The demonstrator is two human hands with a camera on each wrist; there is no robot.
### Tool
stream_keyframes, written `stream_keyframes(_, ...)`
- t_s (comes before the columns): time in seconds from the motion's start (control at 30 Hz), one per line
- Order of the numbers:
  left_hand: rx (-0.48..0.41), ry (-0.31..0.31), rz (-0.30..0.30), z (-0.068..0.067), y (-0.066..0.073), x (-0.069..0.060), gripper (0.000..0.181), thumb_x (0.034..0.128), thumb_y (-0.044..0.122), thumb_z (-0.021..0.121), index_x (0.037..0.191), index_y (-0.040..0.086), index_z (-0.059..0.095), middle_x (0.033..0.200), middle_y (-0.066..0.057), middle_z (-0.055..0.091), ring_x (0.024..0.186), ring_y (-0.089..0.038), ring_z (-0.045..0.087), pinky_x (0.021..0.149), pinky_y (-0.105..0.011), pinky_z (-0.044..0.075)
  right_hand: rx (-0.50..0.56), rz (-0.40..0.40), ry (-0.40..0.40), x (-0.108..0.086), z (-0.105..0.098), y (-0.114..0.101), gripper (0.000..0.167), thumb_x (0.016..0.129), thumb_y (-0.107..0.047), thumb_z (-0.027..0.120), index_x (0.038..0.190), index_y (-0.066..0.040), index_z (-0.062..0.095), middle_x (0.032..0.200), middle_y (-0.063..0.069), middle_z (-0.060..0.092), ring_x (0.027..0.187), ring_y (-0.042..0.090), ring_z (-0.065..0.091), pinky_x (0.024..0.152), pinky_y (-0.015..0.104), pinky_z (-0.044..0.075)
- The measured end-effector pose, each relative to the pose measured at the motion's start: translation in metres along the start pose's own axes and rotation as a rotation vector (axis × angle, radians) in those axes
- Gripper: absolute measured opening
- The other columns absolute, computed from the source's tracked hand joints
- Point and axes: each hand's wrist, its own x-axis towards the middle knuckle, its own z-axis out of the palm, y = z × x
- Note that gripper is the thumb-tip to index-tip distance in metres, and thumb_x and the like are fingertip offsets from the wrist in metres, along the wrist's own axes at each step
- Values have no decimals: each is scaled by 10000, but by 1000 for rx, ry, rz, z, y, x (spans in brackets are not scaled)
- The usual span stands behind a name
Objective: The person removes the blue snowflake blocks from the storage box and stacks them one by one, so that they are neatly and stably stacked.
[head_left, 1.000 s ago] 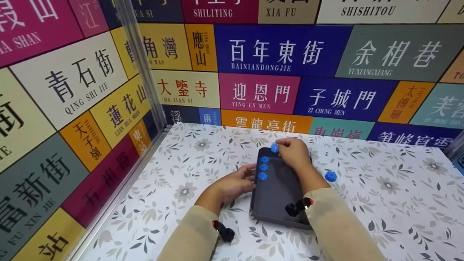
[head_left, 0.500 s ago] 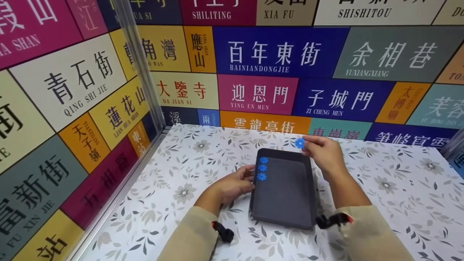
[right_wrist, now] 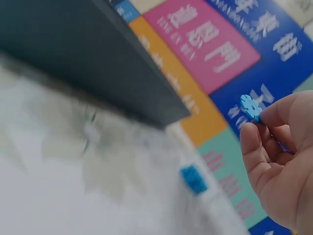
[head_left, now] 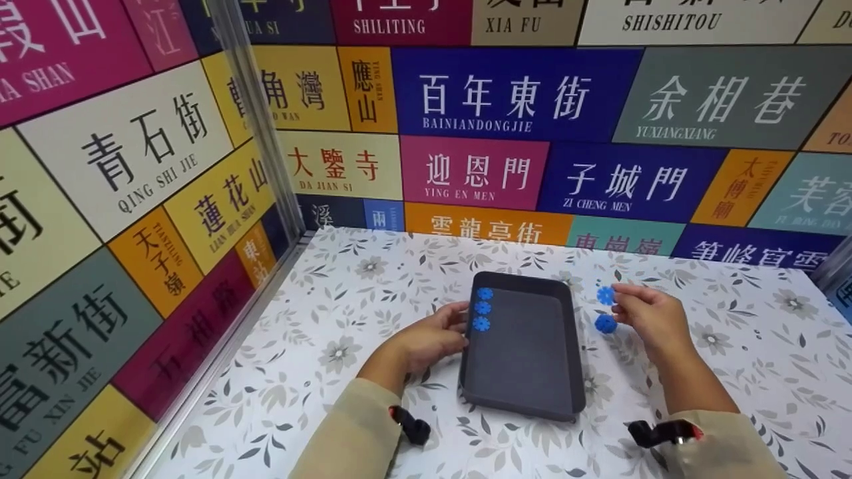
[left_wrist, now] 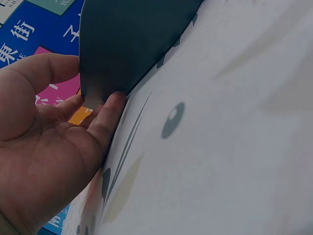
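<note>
A dark grey tray (head_left: 522,359) lies on the flowered tabletop, with three blue flower-shaped pieces (head_left: 482,308) in a column along its left side. The left hand (head_left: 426,339) rests against the tray's left wall; in the left wrist view its fingers (left_wrist: 111,110) touch the dark wall (left_wrist: 132,44). Right of the tray, the right hand (head_left: 655,322) pinches one blue flower piece (head_left: 605,295) between thumb and fingers, also seen held up in the right wrist view (right_wrist: 251,107). Just below it another blue piece (head_left: 605,324) lies on the table.
White cloth with grey flowers and leaves covers the table (head_left: 319,352). Behind and to the left stand walls (head_left: 506,93) of coloured panels with large characters, meeting at a metal corner strip (head_left: 263,120). Black devices are strapped at both sleeves.
The right hand, holding a blue piece, has moved from the tray's top edge to the right and nearer, beside the loose piece. The left hand has stayed at the tray's left wall.
</note>
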Motion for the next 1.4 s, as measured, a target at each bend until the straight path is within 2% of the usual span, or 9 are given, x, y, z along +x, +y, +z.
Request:
stream_keyframes(0.17,-1,-5,6,0,-1,0,860,871,-61,632,1655,175,369,1673,-101,459,1520,-246,486,1264,-451,423,-9,102,22,11,-9,23,394,1057,-290,651,1395,-95,704,949,-197,705,868,39,689,792,179,621)
stream_keyframes(0.27,6,-6,8,0,-1,0,861,872,-62,630,1656,179,370,1675,-102,459,1519,-244,485,1263,-447,425,1,125,24,16,-12,34,320,1049,-257,663,1323,-118,754,886,-177,723,830,47,680,751,203,617)
stream_keyframes(0.4,2,-3,15,1,-1,0,860,868,-72,627,1654,168,372,1671,-110,462,1520,-252,485,1257,-448,433,-20,111,2,20,-14,44,300,1043,-241,678,1293,-104,769,838,-143,733,799,56,664,716,220,604)
stream_keyframes(0.6,-23,-16,44,2,-1,2,861,877,-103,596,1664,127,334,1687,-137,424,1543,-277,463,1240,-437,456,-91,71,2,20,-12,48,378,1044,-245,675,1357,-37,716,845,-126,727,778,57,653,702,224,602)
stream_keyframes(0.83,-26,-19,51,2,-2,2,862,870,-110,587,1663,116,339,1680,-144,435,1537,-286,470,1233,-439,466,-158,76,-8,18,-11,48,420,1072,-281,623,1406,-33,682,880,-104,701,803,61,639,716,224,594)
stream_keyframes(1.2,-21,-1,44,2,-3,2,857,863,-104,601,1654,124,361,1667,-140,455,1531,-280,479,1232,-440,465,-223,90,-19,20,-11,49,476,1057,-357,662,1424,-54,673,940,-129,702,827,51,632,721,218,579)
stream_keyframes(1.4,-31,0,42,3,-2,2,854,866,-108,601,1652,125,362,1669,-140,450,1534,-283,475,1234,-441,463,-246,67,-18,20,-10,50,477,1055,-354,661,1415,-41,673,956,-130,700,817,47,631,716,220,578)
